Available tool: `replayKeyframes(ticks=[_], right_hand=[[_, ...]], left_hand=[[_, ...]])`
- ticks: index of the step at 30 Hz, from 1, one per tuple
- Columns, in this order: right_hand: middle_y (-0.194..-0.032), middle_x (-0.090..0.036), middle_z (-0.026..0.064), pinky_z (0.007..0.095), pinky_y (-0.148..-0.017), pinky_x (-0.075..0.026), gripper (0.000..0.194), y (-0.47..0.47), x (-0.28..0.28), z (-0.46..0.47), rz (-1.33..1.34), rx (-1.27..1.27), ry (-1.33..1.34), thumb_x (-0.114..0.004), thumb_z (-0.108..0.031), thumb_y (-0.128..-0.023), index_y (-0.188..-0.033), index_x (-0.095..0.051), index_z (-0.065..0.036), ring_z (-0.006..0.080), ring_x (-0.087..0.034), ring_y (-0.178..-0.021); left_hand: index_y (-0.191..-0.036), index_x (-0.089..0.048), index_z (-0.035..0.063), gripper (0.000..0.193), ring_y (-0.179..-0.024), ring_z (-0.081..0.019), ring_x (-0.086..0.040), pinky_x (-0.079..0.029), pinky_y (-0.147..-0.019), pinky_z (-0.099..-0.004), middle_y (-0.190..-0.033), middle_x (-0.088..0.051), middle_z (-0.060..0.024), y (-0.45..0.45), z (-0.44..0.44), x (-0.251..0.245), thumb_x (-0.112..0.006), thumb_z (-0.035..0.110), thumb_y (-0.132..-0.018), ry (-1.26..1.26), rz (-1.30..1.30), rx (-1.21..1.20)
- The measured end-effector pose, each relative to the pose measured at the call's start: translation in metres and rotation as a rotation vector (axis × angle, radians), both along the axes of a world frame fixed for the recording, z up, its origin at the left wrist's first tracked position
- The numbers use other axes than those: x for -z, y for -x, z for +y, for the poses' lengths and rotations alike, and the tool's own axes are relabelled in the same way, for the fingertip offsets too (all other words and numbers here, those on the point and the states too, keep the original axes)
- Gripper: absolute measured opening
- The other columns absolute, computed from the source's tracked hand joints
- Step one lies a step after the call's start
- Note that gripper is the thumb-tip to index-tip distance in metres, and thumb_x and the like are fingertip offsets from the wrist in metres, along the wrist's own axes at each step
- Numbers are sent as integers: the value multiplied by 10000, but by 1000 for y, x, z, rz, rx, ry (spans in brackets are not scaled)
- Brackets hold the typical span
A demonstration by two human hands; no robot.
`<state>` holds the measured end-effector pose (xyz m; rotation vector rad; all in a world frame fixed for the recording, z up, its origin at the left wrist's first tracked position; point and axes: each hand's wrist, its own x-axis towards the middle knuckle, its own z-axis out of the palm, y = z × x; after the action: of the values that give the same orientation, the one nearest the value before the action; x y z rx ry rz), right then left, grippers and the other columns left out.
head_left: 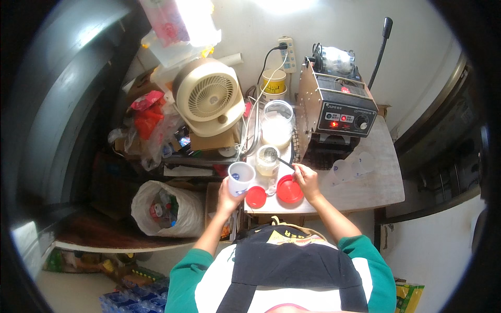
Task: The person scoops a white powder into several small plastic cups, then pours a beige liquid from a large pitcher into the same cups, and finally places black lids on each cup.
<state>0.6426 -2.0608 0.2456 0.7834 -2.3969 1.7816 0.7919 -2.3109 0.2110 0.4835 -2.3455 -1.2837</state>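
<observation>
My left hand [228, 198] holds a white plastic cup [239, 180] with blue print, its mouth facing up. My right hand [307, 180] grips the dark handle of a spoon or small ladle [285, 162]. The spoon's bowl is in the mouth of a small clear plastic jar [267, 167] with pale contents. Behind that jar stands a larger clear container [277, 127] of white contents. Two red lids, a small one [256, 197] and a larger one [289, 189], lie on the table close to my hands.
A cup sealing machine [340, 113] with lit indicators stands at the right, translucent cups [340, 172] in front of it. At the left are a beige fan [209, 96], plastic bags [148, 117] and a white sack [188, 211] of rubbish. A power strip [289, 58] hangs behind yellow tubs [274, 82].
</observation>
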Motion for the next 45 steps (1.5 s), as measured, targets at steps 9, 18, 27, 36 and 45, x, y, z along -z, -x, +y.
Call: replayKeyframes(ticks=[9, 18, 27, 36, 45], right_hand=[[-682, -648, 84, 247, -542, -500, 210, -2, 0, 3, -64, 19, 54, -557, -112, -944, -1051, -641, 48, 101, -619, -576], [-678, -645, 83, 252, -550, -500, 211, -2, -1, 3, -14, 6, 1, -558, -107, -940, -1053, -640, 51, 106, -619, -584], [-716, -668, 94, 217, -542, -491, 242, 2, 8, 4, -301, 32, 166, -532, -155, -969, -1071, -636, 38, 111, -631, -580], [-737, -671, 114, 200, -494, -479, 307, 13, 23, 5, -523, 60, 348, -518, -231, -987, -1094, -608, 42, 130, -643, -576], [-757, -685, 86, 215, -550, -486, 250, -19, -44, 8, -433, -62, 290, -581, -186, -954, -1082, -638, 21, 98, -637, -619]], left_hand=[[-1233, -463, 53, 734, -1062, -344, -579, -464, -901, -429, -1141, -581, -187, 3, 2, -1, -842, 215, -626, 28, -13, 8], [-1238, -467, 64, 751, -1069, -354, -574, -464, -906, -438, -1147, -581, -189, 9, 1, 6, -853, 232, -616, 64, 2, 12], [-1247, -458, 74, 778, -1069, -361, -573, -467, -903, -447, -1149, -580, -192, 13, -2, 13, -861, 243, -603, 63, -5, 20], [-1269, -444, 87, 779, -1120, -382, -512, -424, -949, -473, -1195, -543, -192, 28, 0, 20, -827, 310, -628, 145, -222, 16], [-1268, -438, 81, 778, -1096, -395, -527, -438, -926, -479, -1179, -551, -201, 47, 8, 20, -833, 293, -632, 137, -121, 27]])
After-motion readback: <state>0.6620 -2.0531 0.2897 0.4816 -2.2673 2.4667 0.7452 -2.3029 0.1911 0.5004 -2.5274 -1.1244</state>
